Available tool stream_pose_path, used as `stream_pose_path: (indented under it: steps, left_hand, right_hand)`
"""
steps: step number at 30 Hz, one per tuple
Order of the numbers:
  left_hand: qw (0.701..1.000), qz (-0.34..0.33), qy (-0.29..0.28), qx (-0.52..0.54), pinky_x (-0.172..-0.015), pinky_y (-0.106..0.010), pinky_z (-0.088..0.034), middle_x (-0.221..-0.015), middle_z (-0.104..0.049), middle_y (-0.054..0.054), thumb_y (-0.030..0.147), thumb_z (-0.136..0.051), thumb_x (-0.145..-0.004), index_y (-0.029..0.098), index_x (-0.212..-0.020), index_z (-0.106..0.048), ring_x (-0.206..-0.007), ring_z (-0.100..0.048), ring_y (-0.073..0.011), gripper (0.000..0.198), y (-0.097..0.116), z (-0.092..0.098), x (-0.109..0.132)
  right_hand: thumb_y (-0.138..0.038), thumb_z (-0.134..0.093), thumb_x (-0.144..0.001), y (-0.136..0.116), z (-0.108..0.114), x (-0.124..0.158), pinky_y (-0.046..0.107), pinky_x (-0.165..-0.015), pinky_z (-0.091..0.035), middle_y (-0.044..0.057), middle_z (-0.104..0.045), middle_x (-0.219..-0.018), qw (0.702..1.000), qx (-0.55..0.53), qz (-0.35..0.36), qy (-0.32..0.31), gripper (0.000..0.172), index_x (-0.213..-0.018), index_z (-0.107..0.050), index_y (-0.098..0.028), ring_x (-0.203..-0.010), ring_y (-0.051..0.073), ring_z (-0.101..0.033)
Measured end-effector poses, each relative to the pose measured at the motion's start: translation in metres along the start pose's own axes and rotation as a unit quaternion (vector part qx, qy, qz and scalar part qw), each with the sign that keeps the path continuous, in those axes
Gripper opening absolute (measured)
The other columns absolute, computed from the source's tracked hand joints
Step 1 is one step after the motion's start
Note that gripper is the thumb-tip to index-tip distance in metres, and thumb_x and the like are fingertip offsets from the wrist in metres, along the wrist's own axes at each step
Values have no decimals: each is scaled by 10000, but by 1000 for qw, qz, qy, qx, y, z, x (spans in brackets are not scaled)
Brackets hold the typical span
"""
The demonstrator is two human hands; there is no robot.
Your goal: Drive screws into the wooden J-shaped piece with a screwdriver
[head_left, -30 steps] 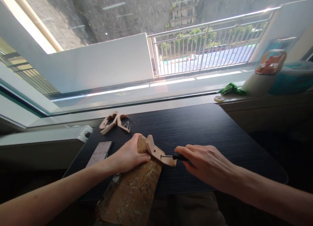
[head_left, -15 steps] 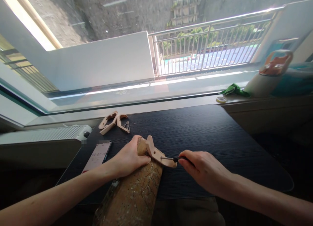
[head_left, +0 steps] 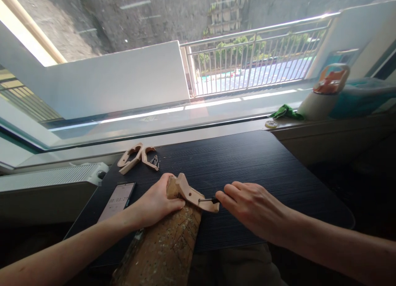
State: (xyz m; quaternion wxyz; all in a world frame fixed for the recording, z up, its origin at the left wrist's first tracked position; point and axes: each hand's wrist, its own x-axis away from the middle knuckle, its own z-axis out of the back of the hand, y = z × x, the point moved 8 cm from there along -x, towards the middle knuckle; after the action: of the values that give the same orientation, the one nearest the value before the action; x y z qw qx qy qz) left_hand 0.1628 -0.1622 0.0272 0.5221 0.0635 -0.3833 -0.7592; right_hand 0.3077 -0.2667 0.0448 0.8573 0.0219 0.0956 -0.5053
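Note:
My left hand (head_left: pixel 159 201) is wrapped round the upper end of a pitted, brownish log-like piece (head_left: pixel 168 249), which leans up against the table's near edge. Across its end lies a curved pale wooden bracket (head_left: pixel 185 191) with a round hole in it. My right hand (head_left: pixel 247 203) grips a screwdriver (head_left: pixel 208 200) by its dark handle, mostly hidden in the fingers. The metal shaft reaches left to the bracket; its tip meets the wood, though any screw there is too small to make out.
More curved wooden brackets (head_left: pixel 131 158) lie at the table's far left, with several screws (head_left: pixel 154 161) beside them. A phone showing a timer (head_left: pixel 116 201) rests on the dark table (head_left: pixel 247 162). On the sill are a green cloth (head_left: pixel 286 112), a small round disc (head_left: pixel 271 124) and a white bottle (head_left: pixel 320 102).
The whole view has shifted, so everything sits slightly further left. My right hand has turned about the screwdriver handle, its knuckles now higher. The left hand keeps its hold.

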Motion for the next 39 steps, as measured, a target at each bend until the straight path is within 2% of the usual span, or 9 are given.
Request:
stream_pose_path:
  steps: [6,11,13,17,21,24,27,32,39]
  left_hand:
    - [999,11,-4,34,-808,-364,-470,-944,-632,-43,279,-636,-618,166,-1068,-442,-918,-607,-255,503,-7,0,0]
    - [986,-6,-49,161,-865,-364,-469,-1010,-652,-65,304,-650,-632,154,-1080,-452,-991,-609,-254,512,-13,-15,5]
    - [975,-12,-72,208,-873,-361,-469,-1050,-648,-86,319,-647,-655,139,-1094,-459,-1009,-608,-253,510,-15,-26,6]
    - [972,0,-30,233,-848,-365,-483,-1042,-650,-99,327,-653,-668,129,-1084,-460,-975,-620,-250,500,-22,-33,5]
    - [976,-43,27,210,-888,-361,-462,-1046,-637,-74,327,-633,-687,158,-1045,-480,-995,-605,-239,425,-20,-30,3]
    - [982,-63,83,157,-942,-381,-422,-1046,-625,-75,369,-600,-702,165,-1014,-513,-1057,-565,-250,383,-27,-31,0]
    - [982,-48,168,72,-931,-434,-408,-1002,-601,-85,451,-598,-676,156,-934,-545,-1021,-562,-288,395,-43,-31,-1]
    - [980,-50,172,87,-918,-419,-416,-982,-588,-70,456,-573,-701,167,-936,-528,-1011,-553,-263,375,-56,-39,-4]
    - [980,-42,162,105,-933,-415,-410,-1017,-572,-73,456,-578,-703,166,-961,-505,-1052,-540,-266,395,-59,-41,-8]
  right_hand:
    - [-337,-375,-896,33,-17,-4,255,-551,-288,16,-636,-682,960,-176,-209,-66,315,-804,-641,-195,-629,135,-557]
    - [-445,-397,-857,38,-3,-1,245,-471,-253,14,-606,-597,940,-249,-193,-131,404,-669,-646,-188,-519,113,-501]
    - [-425,-395,-859,37,12,5,252,-484,-254,23,-614,-614,949,-219,-197,-111,390,-669,-641,-189,-538,121,-515]
    - [-392,-407,-852,38,41,21,280,-503,-251,37,-584,-559,956,-109,-263,-72,359,-646,-622,-193,-549,162,-534]
    - [-436,-445,-837,55,62,32,256,-540,-343,6,-614,-674,914,-256,-304,84,288,-950,-612,-231,-600,140,-546]
    - [-417,-453,-833,65,30,30,245,-563,-394,12,-591,-739,833,-465,-284,96,288,-943,-547,-168,-623,117,-525]
    - [-443,-465,-832,67,-14,26,237,-543,-377,-47,-472,-597,776,-544,-303,103,305,-930,-514,-158,-547,92,-453]
    - [-515,-455,-827,49,-51,10,218,-447,-318,-52,-504,-555,728,-593,-308,155,392,-1012,-483,-170,-465,82,-418]
    - [-503,-448,-841,38,-53,-9,205,-423,-313,-54,-489,-541,706,-634,-284,142,355,-890,-514,-158,-443,68,-414]
